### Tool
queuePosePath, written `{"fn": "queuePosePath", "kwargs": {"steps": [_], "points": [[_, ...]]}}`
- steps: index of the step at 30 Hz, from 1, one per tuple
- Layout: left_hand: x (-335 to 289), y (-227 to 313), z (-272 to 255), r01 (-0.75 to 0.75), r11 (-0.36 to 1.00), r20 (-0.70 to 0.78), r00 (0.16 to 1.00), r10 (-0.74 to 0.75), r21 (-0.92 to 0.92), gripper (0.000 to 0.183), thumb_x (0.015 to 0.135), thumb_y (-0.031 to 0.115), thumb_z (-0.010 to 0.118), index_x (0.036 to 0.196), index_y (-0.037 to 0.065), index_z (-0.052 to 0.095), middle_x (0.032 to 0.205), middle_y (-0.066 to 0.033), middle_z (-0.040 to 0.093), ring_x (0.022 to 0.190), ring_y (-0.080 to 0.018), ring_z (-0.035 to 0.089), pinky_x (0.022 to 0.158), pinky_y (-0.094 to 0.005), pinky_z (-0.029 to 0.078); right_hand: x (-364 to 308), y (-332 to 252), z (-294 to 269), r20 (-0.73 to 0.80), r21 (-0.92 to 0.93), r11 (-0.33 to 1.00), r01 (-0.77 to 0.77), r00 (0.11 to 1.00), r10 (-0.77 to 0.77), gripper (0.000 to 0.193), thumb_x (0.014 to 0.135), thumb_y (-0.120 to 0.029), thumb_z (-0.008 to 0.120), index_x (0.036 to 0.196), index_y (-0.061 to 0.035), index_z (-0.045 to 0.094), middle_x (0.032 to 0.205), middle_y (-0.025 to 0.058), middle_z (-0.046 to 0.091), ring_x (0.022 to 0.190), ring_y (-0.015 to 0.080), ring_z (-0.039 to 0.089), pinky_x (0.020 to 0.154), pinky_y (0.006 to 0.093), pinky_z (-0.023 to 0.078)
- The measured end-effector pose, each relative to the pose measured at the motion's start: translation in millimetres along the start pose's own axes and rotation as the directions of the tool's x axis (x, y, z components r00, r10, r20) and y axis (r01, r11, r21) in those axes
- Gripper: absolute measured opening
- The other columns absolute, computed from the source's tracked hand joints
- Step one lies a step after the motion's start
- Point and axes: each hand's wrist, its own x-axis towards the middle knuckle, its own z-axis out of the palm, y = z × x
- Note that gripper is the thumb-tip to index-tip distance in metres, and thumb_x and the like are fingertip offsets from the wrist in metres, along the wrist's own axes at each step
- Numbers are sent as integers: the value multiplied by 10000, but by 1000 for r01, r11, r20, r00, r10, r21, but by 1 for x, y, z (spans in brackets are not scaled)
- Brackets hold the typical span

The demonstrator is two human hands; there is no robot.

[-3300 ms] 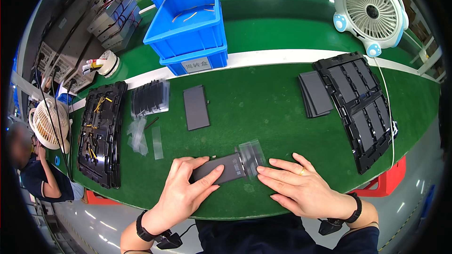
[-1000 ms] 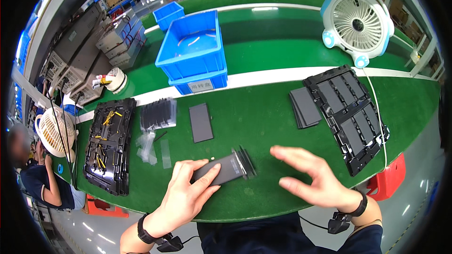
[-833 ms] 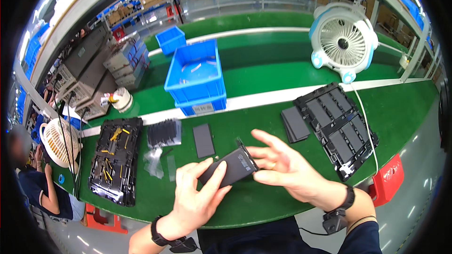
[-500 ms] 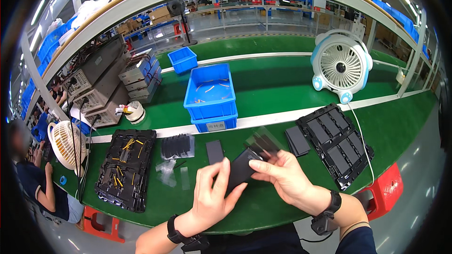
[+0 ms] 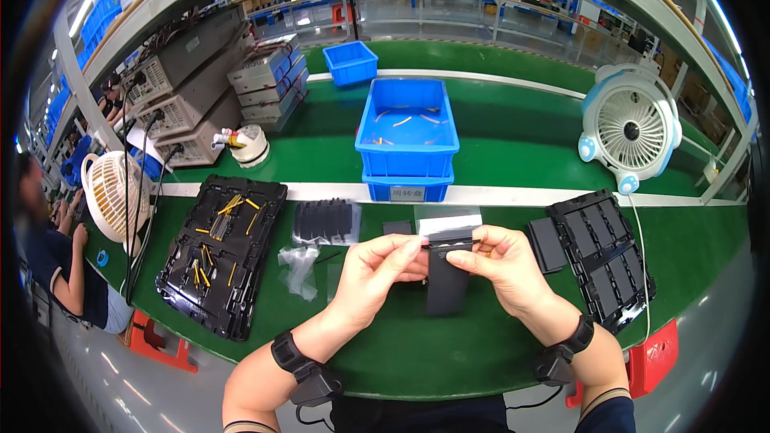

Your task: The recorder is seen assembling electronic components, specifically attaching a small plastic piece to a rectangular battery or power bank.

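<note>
Black slab [image 5: 447, 289] now runs straight up-frame, lower centre, no longer slanted. Left hand [image 5: 385, 265] shifts from its body to its upper end, apparently pinching; right hand [image 5: 507, 266], off it a second ago, grips upper right. Clear film [image 5: 449, 220] now points up-frame.

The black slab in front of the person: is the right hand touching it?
Touching: the head view shows the right hand's thumb lying on the black slab's face.

behind my left hand [image 5: 370, 274] and right hand [image 5: 510, 269] i wear black wrist straps [image 5: 292, 355], each carrying a dark boxy module [image 5: 318, 386] with a thin black cable; my navy right sleeve [image 5: 608, 414] ends in a tan-striped cuff [image 5: 606, 395].
</note>
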Motion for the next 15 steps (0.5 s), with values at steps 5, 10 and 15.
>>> {"fn": "queuePosePath", "kwargs": {"steps": [5,10,15], "points": [[0,-1,-2,-83,992,-29,996,86,91,239,910,168,567,1019,-37,626,935,-126,652,824,-189,653,746,-305,545,0,2,5,-4,-21,1000,-13,1000,13,200,781,-27,698,974,-8,650,887,49,665,791,83,606,780,242,489],[-2,4,0,-52,998,-22,998,52,31,209,896,127,584,1009,-43,628,935,-120,649,810,-179,649,740,-297,544,-4,8,1,-9,0,1000,-14,1000,14,198,774,-29,705,963,-8,653,894,52,668,794,88,609,790,247,490],[-4,1,1,-44,996,-5,999,45,78,202,899,116,576,1012,-43,627,917,-110,652,795,-168,644,741,-297,542,-7,6,3,-10,15,1000,-27,1000,27,193,774,-23,703,959,-6,651,901,51,666,809,90,607,788,244,488]]}}
